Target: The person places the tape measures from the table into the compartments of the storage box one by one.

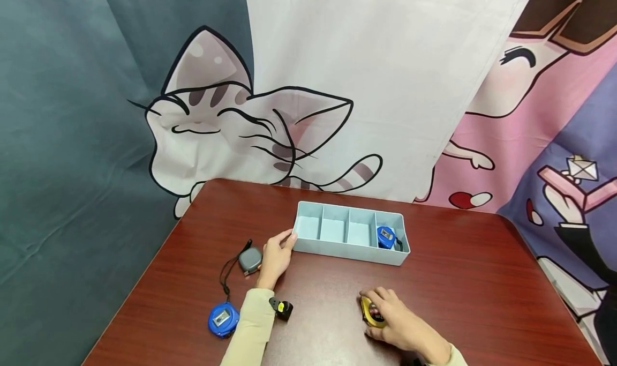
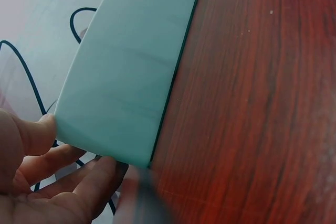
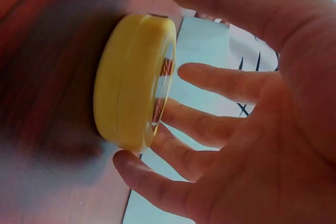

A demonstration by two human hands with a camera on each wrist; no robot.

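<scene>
A long pale blue organizer box (image 1: 351,249) with several compartments stands on the table. My left hand (image 1: 278,259) holds its left end, the thumb at the rim corner and fingers against the end wall (image 2: 107,163). In the box's rightmost compartment lies a blue tape measure (image 1: 386,237) with a dark strap. My right hand (image 1: 392,320) is spread over a yellow tape measure (image 1: 371,312) on the table. The right wrist view shows the thumb apart from its yellow case (image 3: 131,82), with the other fingers loosely bent around the far side.
Left of my left forearm lie a grey tape measure (image 1: 250,260) and another blue tape measure (image 1: 224,320), with a black wrist cord (image 1: 223,275) near them. Behind the brown table (image 1: 453,248) hangs a printed cloth (image 1: 385,60) with cartoon figures.
</scene>
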